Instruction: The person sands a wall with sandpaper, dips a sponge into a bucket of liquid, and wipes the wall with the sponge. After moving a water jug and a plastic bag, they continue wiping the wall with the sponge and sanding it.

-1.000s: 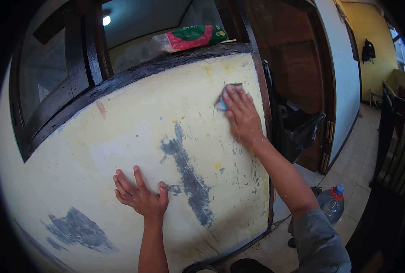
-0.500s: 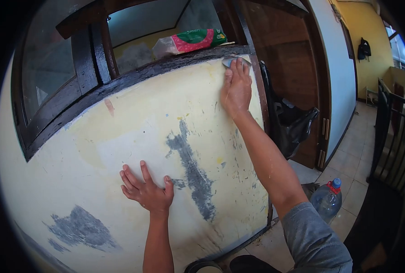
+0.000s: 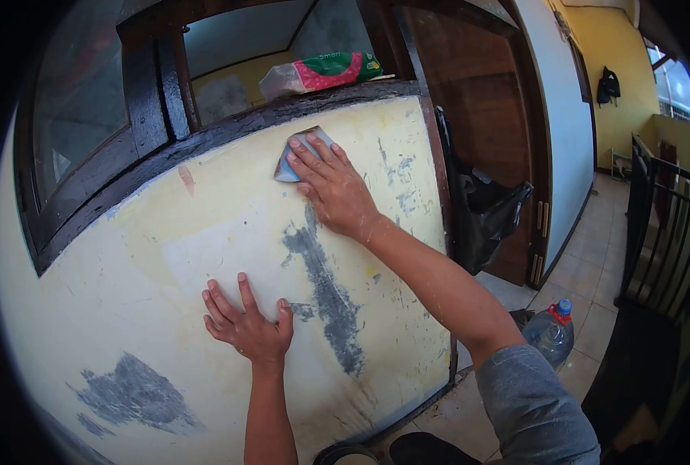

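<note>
My right hand (image 3: pixel 337 190) presses a folded piece of sandpaper (image 3: pixel 283 169) flat against the upper part of the cream wall (image 3: pixel 228 194), a little below the dark wooden window sill (image 3: pixel 244 120). Its fingers lie over the sheet, whose grey and bluish edges stick out around them. Lower and to the left, my left hand (image 3: pixel 252 329) rests on the wall with its fingers spread, holding nothing. A long grey bare patch (image 3: pixel 329 298) runs down the wall between the two hands, and another grey patch (image 3: pixel 139 395) shows at lower left.
A green and pink plastic pack (image 3: pixel 329 71) lies on the sill. To the right are a black plastic bag (image 3: pixel 484 209) by the brown door (image 3: pixel 484 116), a large bottle with a blue cap (image 3: pixel 550 337) on the tiles, and a dark chair (image 3: pixel 666 232). A round container (image 3: pixel 349 456) is partly visible below.
My right hand has moved left and slightly down with the sandpaper, away from the wall's upper right corner. My left hand stays in place on the wall. The view has shifted slightly.
</note>
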### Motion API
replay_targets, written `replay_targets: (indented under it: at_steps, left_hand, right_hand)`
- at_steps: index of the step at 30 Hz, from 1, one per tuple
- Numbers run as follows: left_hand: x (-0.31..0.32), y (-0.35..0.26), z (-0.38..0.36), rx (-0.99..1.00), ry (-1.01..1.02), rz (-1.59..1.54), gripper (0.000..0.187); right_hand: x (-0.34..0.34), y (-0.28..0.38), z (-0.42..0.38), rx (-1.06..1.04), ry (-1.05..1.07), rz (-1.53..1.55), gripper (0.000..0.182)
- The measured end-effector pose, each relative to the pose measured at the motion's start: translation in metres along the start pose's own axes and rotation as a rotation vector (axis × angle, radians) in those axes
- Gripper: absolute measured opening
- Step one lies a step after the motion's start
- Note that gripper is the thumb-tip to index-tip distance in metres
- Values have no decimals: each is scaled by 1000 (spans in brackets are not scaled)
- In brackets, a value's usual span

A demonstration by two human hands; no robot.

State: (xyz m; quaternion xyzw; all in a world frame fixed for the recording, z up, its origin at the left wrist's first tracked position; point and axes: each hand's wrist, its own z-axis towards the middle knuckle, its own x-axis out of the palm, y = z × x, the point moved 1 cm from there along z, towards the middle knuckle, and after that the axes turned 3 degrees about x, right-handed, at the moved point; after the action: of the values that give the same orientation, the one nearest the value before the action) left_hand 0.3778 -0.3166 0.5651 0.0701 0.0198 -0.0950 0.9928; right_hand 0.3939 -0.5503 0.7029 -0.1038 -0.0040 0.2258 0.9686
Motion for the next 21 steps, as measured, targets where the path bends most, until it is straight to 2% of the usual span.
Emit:
replay_targets:
  at_steps: [1, 2, 4, 5, 7, 9, 11, 13, 15, 17, 19, 20, 21]
  left_hand:
    - [0, 0, 0, 3, 0, -4, 72]
    - [1, 0, -1, -4, -5, -2, 73]
    - [3, 0, 0, -12, -14, 8, 72]
    - [3, -1, -2, -22, -9, 5, 71]
    - [2, 0, -3, -25, 0, 6, 71]
    - [3, -3, -1, -26, 3, 10, 71]
    - [2, -1, -2, -15, 5, 14, 71]
    - [0, -2, -4, 3, 2, 12, 72]
    - [2, 1, 0, 7, -20, 19, 73]
    - [3, -4, -1, -11, -20, 9, 72]
    - [3, -4, 0, -15, -9, 7, 72]
    - [2, -3, -1, -10, 7, 24, 72]
    - [2, -3, -2, -3, 12, 26, 72]
  right_hand:
    - [-21, -26, 0, -82, 105, -16, 42]
    - [-28, -56, -4, 26, -27, -104, 41]
    - [-39, -110, -4, 384, -277, -66, 41]
    - [-34, -114, -1, 477, -352, -67, 42]
    - [-14, -70, 12, 626, -368, -172, 42]
    - [0, -5, 7, 320, -160, -84, 43]
    - [-3, -5, -14, 20, 7, -1, 43]
    - [-31, -63, -16, 33, -3, -74, 43]
    - [-39, -125, -15, 425, -308, -114, 42]
    - [-23, -115, -5, 597, -396, -228, 44]
    - [-9, -46, 6, 460, -258, -101, 44]
    - [-9, -33, -5, 463, -254, -103, 44]
    - [-7, -20, -15, 228, -104, -55, 43]
